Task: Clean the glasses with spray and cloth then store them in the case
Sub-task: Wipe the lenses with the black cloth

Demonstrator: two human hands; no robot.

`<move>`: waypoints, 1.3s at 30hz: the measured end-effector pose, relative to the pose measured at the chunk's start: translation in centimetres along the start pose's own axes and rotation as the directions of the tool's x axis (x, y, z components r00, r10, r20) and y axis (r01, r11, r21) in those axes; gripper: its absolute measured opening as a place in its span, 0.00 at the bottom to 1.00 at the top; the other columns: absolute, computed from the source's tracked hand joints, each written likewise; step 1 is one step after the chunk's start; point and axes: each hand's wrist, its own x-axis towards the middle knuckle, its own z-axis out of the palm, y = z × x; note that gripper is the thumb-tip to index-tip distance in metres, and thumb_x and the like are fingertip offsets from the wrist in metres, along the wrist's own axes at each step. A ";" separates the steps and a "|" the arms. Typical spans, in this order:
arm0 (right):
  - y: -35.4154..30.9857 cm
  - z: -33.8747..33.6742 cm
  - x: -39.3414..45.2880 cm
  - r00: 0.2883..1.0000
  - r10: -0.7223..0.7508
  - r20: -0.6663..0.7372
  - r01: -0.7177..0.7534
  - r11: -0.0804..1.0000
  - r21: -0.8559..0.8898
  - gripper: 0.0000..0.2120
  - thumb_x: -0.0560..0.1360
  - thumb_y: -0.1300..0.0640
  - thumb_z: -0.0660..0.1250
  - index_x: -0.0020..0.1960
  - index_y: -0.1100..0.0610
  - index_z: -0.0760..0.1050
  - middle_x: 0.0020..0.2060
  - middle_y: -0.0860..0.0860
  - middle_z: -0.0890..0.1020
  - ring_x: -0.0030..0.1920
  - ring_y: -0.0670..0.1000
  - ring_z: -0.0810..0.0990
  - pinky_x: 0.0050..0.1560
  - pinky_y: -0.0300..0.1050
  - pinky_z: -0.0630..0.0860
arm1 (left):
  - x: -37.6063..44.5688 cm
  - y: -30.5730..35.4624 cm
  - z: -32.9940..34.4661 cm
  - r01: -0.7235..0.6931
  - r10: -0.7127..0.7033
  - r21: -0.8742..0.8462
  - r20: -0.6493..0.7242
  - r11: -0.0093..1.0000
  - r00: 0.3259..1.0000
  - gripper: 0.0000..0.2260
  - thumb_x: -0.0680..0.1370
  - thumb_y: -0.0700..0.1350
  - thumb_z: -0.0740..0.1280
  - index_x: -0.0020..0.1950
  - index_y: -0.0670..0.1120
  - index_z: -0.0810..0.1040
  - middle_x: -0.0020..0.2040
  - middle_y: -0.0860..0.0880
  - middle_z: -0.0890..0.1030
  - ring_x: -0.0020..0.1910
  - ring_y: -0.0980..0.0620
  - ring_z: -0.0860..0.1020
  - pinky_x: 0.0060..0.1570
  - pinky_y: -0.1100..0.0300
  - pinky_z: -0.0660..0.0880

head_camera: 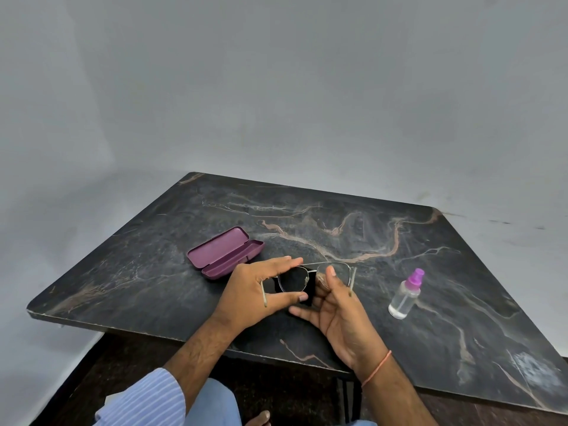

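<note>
The glasses [313, 276] lie crosswise between the two hands, lenses facing away from the person, temples pointing back toward them, held above the dark marbled surface [338, 229], which stands by a plain grey wall. The left hand [261, 293] curls its fingers [281, 262] round the left lens, thumb beneath. The right hand [338, 315] pinches the black cloth [296, 285] against the frame. Beyond the left fingers lies the open purple case [226, 252]; right of the right fingers stands the spray bottle [405, 295].

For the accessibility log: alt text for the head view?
Both hands, left hand and right hand, hold wire-framed glasses with a black cloth over a dark marble table. An open purple case lies left; a spray bottle stands right.
</note>
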 end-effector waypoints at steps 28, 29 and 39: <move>-0.3 0.9 -0.1 1.000 -0.002 0.008 0.003 0.982 -0.191 0.28 0.80 0.36 0.68 0.54 0.62 0.86 0.54 0.62 0.87 0.57 0.55 0.86 0.55 0.53 0.86 | 0.0 0.2 0.1 0.011 -0.012 -0.024 -0.069 1.000 0.998 0.31 0.68 0.51 0.87 0.70 0.55 0.85 0.69 0.53 0.86 0.72 0.61 0.81 0.75 0.60 0.75; -0.3 0.9 -0.1 1.000 -0.006 -0.005 0.005 0.983 -0.184 0.27 0.79 0.36 0.69 0.53 0.61 0.87 0.53 0.61 0.87 0.56 0.56 0.86 0.54 0.52 0.86 | 0.0 0.2 0.1 0.017 -0.019 -0.031 -0.072 0.999 0.997 0.30 0.68 0.51 0.87 0.70 0.55 0.86 0.69 0.54 0.86 0.72 0.61 0.81 0.75 0.59 0.76; 0.0 0.1 0.1 0.993 -0.035 -0.110 0.032 0.999 -0.026 0.29 0.79 0.42 0.68 0.63 0.68 0.81 0.61 0.68 0.85 0.64 0.66 0.82 0.53 0.57 0.86 | 0.0 0.3 0.1 0.029 -0.035 -0.052 -0.112 0.998 0.993 0.29 0.67 0.48 0.87 0.68 0.49 0.87 0.65 0.56 0.87 0.67 0.61 0.84 0.71 0.63 0.78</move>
